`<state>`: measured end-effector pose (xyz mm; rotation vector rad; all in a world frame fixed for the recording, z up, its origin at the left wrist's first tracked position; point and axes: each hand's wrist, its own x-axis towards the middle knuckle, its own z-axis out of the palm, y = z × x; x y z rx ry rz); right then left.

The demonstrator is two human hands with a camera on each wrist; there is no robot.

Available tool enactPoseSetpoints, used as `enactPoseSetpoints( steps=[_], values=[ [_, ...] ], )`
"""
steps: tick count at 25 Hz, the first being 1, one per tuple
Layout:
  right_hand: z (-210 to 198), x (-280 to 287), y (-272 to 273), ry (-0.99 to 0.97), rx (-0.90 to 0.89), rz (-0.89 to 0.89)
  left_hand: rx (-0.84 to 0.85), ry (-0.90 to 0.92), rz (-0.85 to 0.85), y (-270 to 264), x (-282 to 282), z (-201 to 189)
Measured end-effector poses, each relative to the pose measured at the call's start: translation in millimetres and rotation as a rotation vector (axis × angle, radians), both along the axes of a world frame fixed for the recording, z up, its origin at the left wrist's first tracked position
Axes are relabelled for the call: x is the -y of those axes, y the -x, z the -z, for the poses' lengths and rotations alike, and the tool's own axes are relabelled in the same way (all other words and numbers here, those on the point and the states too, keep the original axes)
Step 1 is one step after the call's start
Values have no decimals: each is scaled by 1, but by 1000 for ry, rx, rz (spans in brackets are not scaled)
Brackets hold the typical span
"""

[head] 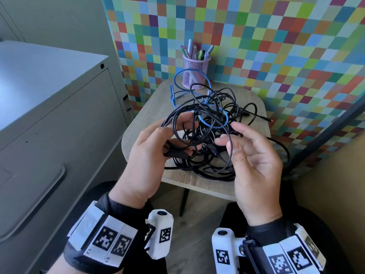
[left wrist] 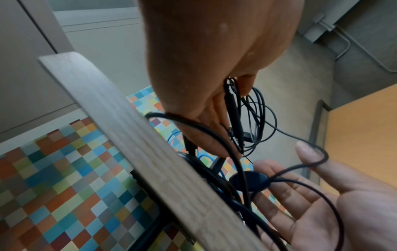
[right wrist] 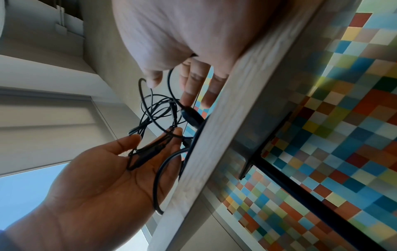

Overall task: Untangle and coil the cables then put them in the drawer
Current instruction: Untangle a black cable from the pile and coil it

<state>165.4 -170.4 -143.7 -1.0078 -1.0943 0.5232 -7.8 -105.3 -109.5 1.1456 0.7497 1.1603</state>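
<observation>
A tangle of black cables (head: 207, 161) lies on a small wooden table (head: 150, 107), with a blue cable (head: 214, 126) looped through it and toward the back. My left hand (head: 167, 143) is raised over the near left of the pile. Its thumb and fingers pinch a black plug (head: 176, 154) (left wrist: 234, 115), and thin black loops hang over the fingers. My right hand (head: 237, 139) hovers at the near right with relaxed, spread fingers. One thin black loop (left wrist: 322, 158) drapes round its thumb; it grips nothing.
A pink mesh pen cup (head: 194, 73) stands at the back of the table, against a multicoloured checked wall. A grey metal cabinet (head: 59, 115) stands close on the left. The table's dark leg (head: 184, 202) shows below its front edge.
</observation>
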Motion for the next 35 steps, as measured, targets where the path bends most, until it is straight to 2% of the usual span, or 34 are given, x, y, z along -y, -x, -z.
enactPoseSetpoints(
  steps=[6, 13, 20, 23, 26, 31, 35],
  values=[
    [-4, 2, 2, -23, -3, -41, 2, 0, -8, -2, 1, -3],
    [0, 0, -1, 36, 128, -11, 277, 156, -152, 8, -9, -13],
    [8, -7, 5, 62, 535, 37, 468, 111, -216, 17, -8, -24],
    [10, -10, 7, 54, 637, 51, 469, 127, -171, 16, -4, -26],
    [10, -10, 7, 39, 608, 47, 407, 148, -76, 14, -2, -23],
    [10, -7, 4, 58, 444, -26, 263, 146, 2, 8, -1, -11],
    [5, -5, 6, 91, 414, -36, 286, 162, 22, 8, 0, -9]
  ],
)
